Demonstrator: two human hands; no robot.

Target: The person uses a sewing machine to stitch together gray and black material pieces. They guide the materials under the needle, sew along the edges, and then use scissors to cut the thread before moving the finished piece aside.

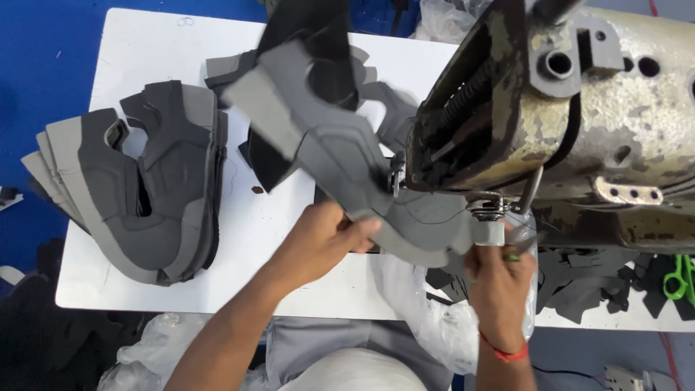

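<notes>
My left hand (322, 235) grips the near edge of a grey shoe upper piece (340, 148), which lifts up and away to the left, blurred at its far end. My right hand (498, 279) pinches the same piece's right end just below the needle area (486, 210) of a worn sewing machine (579, 108). A finger of that hand wears a white tape guard, and a red thread band circles the wrist.
A stack of several grey and black shoe uppers (141, 181) lies at the left on the white table (145, 43). More cut pieces lie behind the lifted piece. Dark scraps (579, 282) and green snips (677, 279) sit at the right. A clear plastic bag (420, 311) hangs off the table front.
</notes>
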